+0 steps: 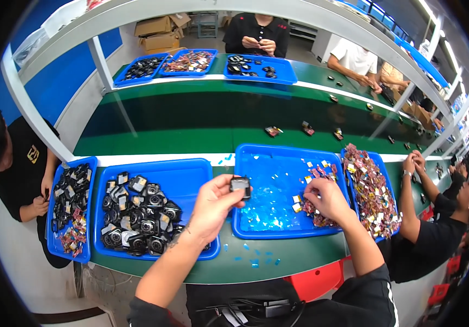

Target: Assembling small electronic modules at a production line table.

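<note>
My left hand [211,206] holds a small black device case [240,186] with a grey panel, thumb across its lower edge, over the left part of a blue tray [270,235]. Scraps of clear blue film [267,201] lie scattered in that tray. At its right side, my right hand [330,200] has its fingers curled down and together over a heap of small reddish parts [322,219] with white and yellow pieces. What those fingertips grip, if anything, is hidden. Left of my left hand, another blue tray [191,166] holds a pile of black device cases [142,218].
A heaped tray of reddish parts [371,191] stands at right, a mixed tray [71,201] at far left. Beyond runs a green belt [180,120] carrying several small units. Co-workers sit at left [19,158], right [436,229] and across [256,35]. White frame posts [35,109] rise nearby.
</note>
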